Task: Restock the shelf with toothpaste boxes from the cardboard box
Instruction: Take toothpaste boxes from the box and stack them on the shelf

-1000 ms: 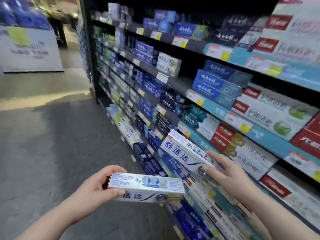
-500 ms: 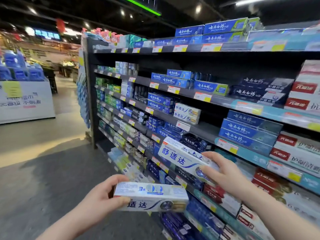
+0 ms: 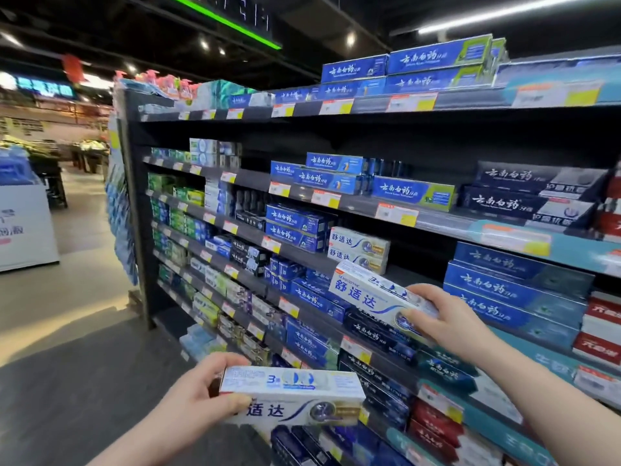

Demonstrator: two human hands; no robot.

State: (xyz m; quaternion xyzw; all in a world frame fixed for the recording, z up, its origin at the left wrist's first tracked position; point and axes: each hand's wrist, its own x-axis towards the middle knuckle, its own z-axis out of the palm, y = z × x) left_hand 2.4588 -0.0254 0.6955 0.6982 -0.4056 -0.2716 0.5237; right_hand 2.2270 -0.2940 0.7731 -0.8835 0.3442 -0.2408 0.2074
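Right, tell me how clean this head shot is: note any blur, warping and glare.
Head view: the wide lens bends the shelf edges and ceiling lights; the far aisle at left is overexposed and soft; price tags are smeared and unreadable. The white box in the right hand and the white box in the left hand stay fairly sharp, their large print legible.

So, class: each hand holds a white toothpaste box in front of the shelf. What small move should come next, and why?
Probably the right hand should slide its white box onto the two matching boxes just above it; dark empty shelf space lies beside that stack. The left hand can wait with its box.
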